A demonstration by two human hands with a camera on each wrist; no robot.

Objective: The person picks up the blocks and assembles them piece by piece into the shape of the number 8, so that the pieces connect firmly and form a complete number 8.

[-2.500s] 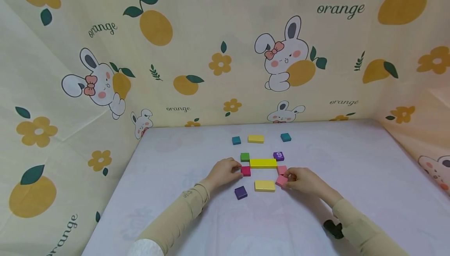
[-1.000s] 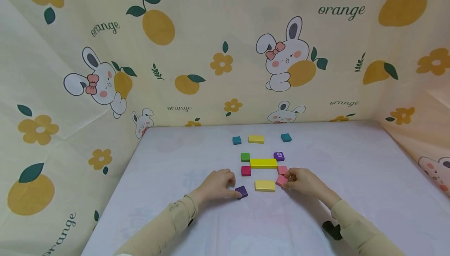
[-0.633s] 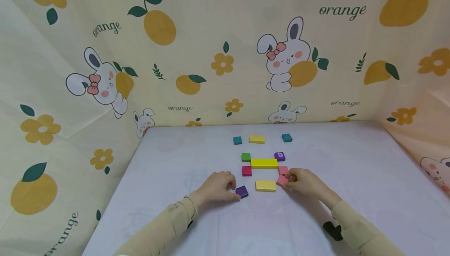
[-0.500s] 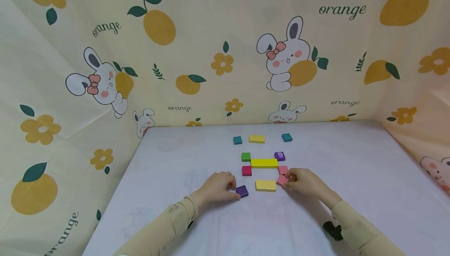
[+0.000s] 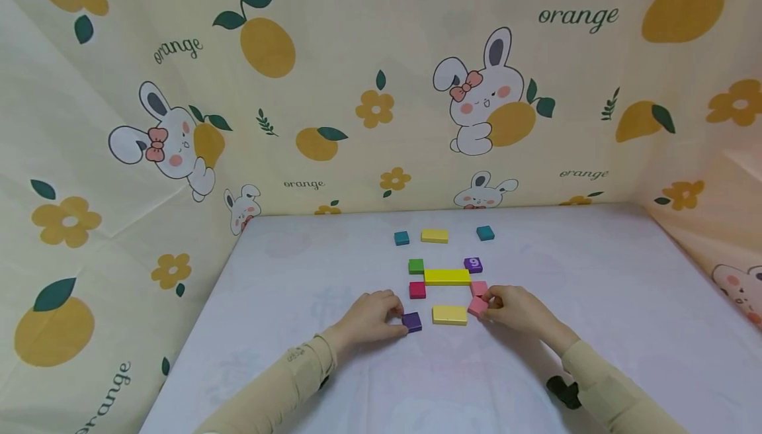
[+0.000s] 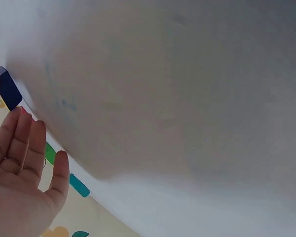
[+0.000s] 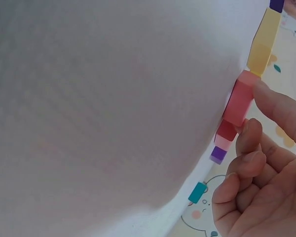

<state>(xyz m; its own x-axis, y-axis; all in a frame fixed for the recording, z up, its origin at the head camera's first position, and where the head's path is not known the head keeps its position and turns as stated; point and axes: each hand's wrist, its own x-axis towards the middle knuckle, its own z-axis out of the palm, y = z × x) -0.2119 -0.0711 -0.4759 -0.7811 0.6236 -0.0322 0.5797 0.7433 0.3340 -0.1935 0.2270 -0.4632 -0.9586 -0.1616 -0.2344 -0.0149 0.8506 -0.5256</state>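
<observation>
My left hand (image 5: pixel 370 317) pinches a dark purple block (image 5: pixel 411 322) between thumb and fingertip on the white table. In the left wrist view the thumb and a fingertip touch opposite ends of this block (image 6: pixel 10 89), the other fingers extended. My right hand (image 5: pixel 516 306) pinches a pink block (image 5: pixel 477 307) by its edges; its other fingers curl loosely in the right wrist view. That block touches, or nearly touches, a second pink block (image 5: pixel 478 288) just beyond it. A pale yellow block (image 5: pixel 449 315) lies between the two hands, apart from the purple one.
Beyond the hands a long yellow block (image 5: pixel 447 278) has a red block (image 5: pixel 417 290), a green block (image 5: pixel 416 266) and a purple block marked 9 (image 5: pixel 473 264) around its ends. Farther back are two teal blocks (image 5: pixel 401 238) and another yellow block (image 5: pixel 434 236). A patterned cloth (image 5: pixel 357 43) hangs behind.
My left hand has left the red block and come nearer to me, to the purple block. The purple block has just shifted slightly right and turned straighter. My right hand stays at the pink block.
</observation>
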